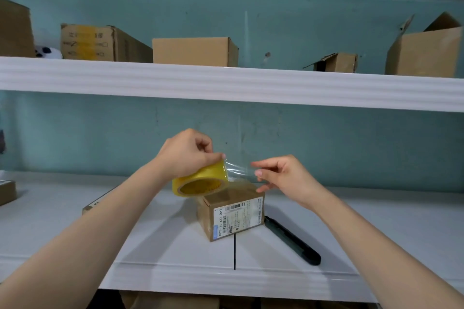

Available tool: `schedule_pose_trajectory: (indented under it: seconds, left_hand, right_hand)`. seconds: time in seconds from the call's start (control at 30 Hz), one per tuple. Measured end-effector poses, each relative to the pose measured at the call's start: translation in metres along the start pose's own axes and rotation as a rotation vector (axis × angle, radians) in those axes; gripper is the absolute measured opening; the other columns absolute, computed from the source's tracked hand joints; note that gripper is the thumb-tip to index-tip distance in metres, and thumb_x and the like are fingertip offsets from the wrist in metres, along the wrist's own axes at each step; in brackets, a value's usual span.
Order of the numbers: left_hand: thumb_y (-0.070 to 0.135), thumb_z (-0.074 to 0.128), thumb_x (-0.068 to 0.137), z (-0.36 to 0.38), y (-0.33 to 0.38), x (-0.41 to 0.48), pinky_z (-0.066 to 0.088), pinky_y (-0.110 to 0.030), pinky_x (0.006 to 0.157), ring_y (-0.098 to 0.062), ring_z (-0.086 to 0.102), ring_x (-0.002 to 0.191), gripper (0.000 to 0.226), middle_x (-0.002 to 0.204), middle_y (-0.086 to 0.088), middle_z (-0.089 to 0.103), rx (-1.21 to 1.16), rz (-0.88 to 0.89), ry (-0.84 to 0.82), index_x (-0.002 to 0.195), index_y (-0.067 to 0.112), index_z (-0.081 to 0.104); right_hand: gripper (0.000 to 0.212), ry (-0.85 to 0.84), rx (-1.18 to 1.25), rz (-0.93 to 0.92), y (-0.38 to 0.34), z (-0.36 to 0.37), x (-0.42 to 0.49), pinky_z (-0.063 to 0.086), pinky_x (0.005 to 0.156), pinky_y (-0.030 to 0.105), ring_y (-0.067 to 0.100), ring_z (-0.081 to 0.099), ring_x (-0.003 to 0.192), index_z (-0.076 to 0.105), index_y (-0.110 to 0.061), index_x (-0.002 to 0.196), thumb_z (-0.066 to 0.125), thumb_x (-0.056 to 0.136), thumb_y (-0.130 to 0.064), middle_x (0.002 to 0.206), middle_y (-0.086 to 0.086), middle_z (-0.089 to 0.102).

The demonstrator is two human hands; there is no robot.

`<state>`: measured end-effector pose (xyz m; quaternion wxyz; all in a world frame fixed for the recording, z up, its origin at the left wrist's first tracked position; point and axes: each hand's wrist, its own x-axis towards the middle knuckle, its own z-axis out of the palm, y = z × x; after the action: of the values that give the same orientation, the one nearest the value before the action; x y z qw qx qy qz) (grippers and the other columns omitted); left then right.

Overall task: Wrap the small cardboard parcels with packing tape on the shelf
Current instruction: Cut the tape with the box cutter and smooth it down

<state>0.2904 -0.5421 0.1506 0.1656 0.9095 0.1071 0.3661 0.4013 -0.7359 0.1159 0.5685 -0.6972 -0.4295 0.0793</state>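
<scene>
A white shelf [175,246] runs across a teal wall [100,138], with a seam line in its front half. The small cardboard parcel [233,213] stands on it near the middle, its white barcode label [238,217] facing the camera. Just above the parcel, the left hand [185,153] grips a yellow packing tape roll [200,182]. The right hand [283,178] pinches the free end of the clear tape strip [239,170] pulled from it, with its other fingers loose. A black utility knife [292,242] lies just right of the parcel. A flat box [93,206] shows behind the left forearm. The upper shelf [226,83] carries several cardboard boxes, one closed [194,51] and one with its flaps open [426,52].
</scene>
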Motion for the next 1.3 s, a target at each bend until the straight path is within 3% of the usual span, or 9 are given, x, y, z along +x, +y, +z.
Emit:
schedule_pose_trajectory:
  seconds: [0.27, 0.47, 0.63, 0.77, 0.83, 0.93, 1.1, 1.2, 1.3]
  left_hand:
    - [0.069, 0.062, 0.069, 0.006, 0.009, -0.003, 0.030, -0.028, 0.054, -0.017, 0.038, 0.052, 0.061, 0.048, 0.001, 0.037, 0.371, 0.086, -0.097, 0.052, 0.013, 0.044]
    - [0.056, 0.064, 0.073, 0.009, 0.007, 0.001, 0.029, -0.028, 0.056, -0.016, 0.033, 0.053, 0.054, 0.051, 0.004, 0.033, 0.346, 0.068, -0.266, 0.052, 0.016, 0.034]
    - [0.053, 0.065, 0.072, 0.006, 0.005, 0.003, 0.029, -0.027, 0.056, -0.016, 0.031, 0.052, 0.053, 0.049, 0.003, 0.032, 0.326, 0.083, -0.210, 0.051, 0.016, 0.034]
    - [0.053, 0.064, 0.072, 0.011, -0.006, -0.003, 0.028, -0.028, 0.055, -0.018, 0.030, 0.055, 0.052, 0.051, 0.002, 0.032, 0.335, 0.083, -0.174, 0.053, 0.016, 0.033]
    - [0.050, 0.063, 0.072, 0.007, -0.020, -0.005, 0.027, -0.028, 0.055, -0.020, 0.031, 0.058, 0.050, 0.053, 0.002, 0.033, 0.372, 0.041, -0.129, 0.054, 0.015, 0.032]
    - [0.047, 0.064, 0.074, -0.001, -0.053, -0.011, 0.028, -0.027, 0.055, -0.020, 0.030, 0.059, 0.050, 0.053, 0.001, 0.032, 0.322, -0.111, -0.068, 0.054, 0.015, 0.031]
    - [0.043, 0.063, 0.077, 0.027, -0.082, -0.043, 0.028, -0.026, 0.049, -0.027, 0.048, 0.061, 0.048, 0.053, -0.002, 0.043, 0.306, -0.349, -0.049, 0.053, 0.012, 0.036]
    - [0.048, 0.056, 0.085, 0.052, -0.091, -0.063, 0.033, -0.029, 0.057, -0.032, 0.058, 0.073, 0.052, 0.059, -0.006, 0.050, 0.258, -0.428, 0.010, 0.054, 0.011, 0.039]
    - [0.056, 0.048, 0.088, 0.068, -0.090, -0.074, 0.037, -0.030, 0.064, -0.033, 0.063, 0.088, 0.047, 0.084, -0.011, 0.065, 0.377, -0.387, 0.017, 0.063, 0.016, 0.042]
  right_hand:
    - [0.020, 0.046, -0.223, -0.020, 0.010, 0.006, 0.001, 0.047, 0.052, 0.009, -0.002, 0.059, 0.044, 0.065, 0.006, 0.100, 0.065, 0.079, 0.008, 0.065, 0.001, 0.060]
    - [0.009, 0.072, -0.574, -0.206, 0.015, 0.007, 0.000, 0.051, 0.068, 0.032, 0.005, 0.051, 0.061, 0.072, -0.006, 0.085, 0.065, 0.084, -0.012, 0.075, -0.006, 0.055]
    - [0.011, 0.152, -0.664, -0.276, 0.022, 0.004, 0.008, 0.045, 0.075, 0.034, 0.019, 0.053, 0.081, 0.069, -0.014, 0.082, 0.066, 0.083, -0.025, 0.091, -0.005, 0.043]
    - [0.020, 0.109, -0.748, -0.209, 0.034, 0.005, 0.015, 0.048, 0.081, 0.041, 0.020, 0.053, 0.080, 0.065, -0.015, 0.092, 0.065, 0.084, -0.033, 0.103, -0.003, 0.041]
    - [0.044, 0.114, -0.727, -0.165, 0.039, -0.002, 0.015, 0.046, 0.085, 0.031, 0.018, 0.052, 0.081, 0.060, -0.011, 0.117, 0.070, 0.080, -0.033, 0.115, 0.002, 0.042]
    - [0.064, 0.090, -0.576, -0.113, 0.046, -0.015, 0.011, 0.041, 0.065, 0.008, 0.012, 0.049, 0.069, 0.044, -0.013, 0.137, 0.072, 0.079, -0.020, 0.117, 0.004, 0.045]
    - [0.019, 0.083, -0.382, -0.036, 0.059, -0.006, 0.013, 0.038, 0.042, 0.011, 0.005, 0.049, 0.046, 0.061, -0.017, 0.104, 0.061, 0.087, -0.008, 0.086, 0.009, 0.061]
    - [0.012, 0.068, -0.289, 0.046, 0.065, 0.003, 0.008, 0.035, 0.035, 0.017, 0.003, 0.039, 0.029, 0.063, -0.007, 0.096, 0.056, 0.088, -0.002, 0.060, 0.007, 0.059]
    - [0.010, 0.043, -0.268, 0.113, 0.071, 0.008, 0.004, 0.035, 0.033, 0.018, 0.005, 0.038, 0.028, 0.063, -0.004, 0.095, 0.056, 0.088, -0.002, 0.056, 0.004, 0.057]
